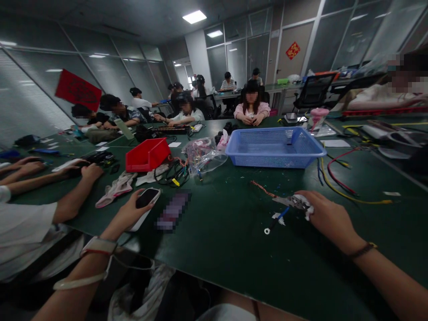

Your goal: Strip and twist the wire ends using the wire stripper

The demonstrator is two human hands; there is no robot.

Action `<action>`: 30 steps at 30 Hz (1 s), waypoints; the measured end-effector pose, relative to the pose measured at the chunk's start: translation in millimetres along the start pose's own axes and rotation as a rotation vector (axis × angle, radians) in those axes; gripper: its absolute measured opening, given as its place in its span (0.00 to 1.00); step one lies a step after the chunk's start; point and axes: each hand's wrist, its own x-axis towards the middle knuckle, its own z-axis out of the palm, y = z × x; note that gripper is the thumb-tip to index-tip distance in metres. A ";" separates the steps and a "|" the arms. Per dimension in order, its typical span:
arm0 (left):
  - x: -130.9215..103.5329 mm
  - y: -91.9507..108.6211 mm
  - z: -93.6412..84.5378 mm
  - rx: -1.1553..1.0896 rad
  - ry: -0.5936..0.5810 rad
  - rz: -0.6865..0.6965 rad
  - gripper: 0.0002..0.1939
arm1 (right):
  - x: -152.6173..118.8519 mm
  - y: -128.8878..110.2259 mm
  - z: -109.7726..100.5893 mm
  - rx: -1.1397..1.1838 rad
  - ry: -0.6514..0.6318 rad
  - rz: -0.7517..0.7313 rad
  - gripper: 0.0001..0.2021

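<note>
My left hand [129, 211] is closed around the side of a white device with a dark rounded face [147, 199], near the table's front edge. My right hand [329, 220] is curled over the handle end of metal pliers [289, 202], whose jaws point left; white crumpled material shows by the fingers. Frayed copper wire [262, 188] lies at the jaw tips. Just below the pliers rests a short blue-and-black cable with a ring terminal [267, 231], a white scrap beside it. A blurred-out flat rectangle [173, 211] lies right of my left hand.
Beyond my hands stands a blue mesh basket [274, 161]. A red bin [147, 156], a clear plastic bag [205, 156], black cables and a glove [117, 189] are at the left. Red and yellow cables [354, 199] lie right. Co-workers sit around the green table [214, 249].
</note>
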 end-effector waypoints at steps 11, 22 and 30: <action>-14.9 20.1 -10.9 -0.016 -0.074 -0.092 0.45 | -0.6 -0.3 0.4 0.013 0.009 -0.019 0.18; -5.5 16.7 -6.0 -0.035 -0.071 -0.123 0.43 | -0.2 -1.4 0.1 -0.002 0.008 -0.006 0.19; -3.3 9.2 -2.4 -0.027 -0.077 -0.126 0.42 | -0.8 2.1 3.7 0.001 0.019 -0.027 0.20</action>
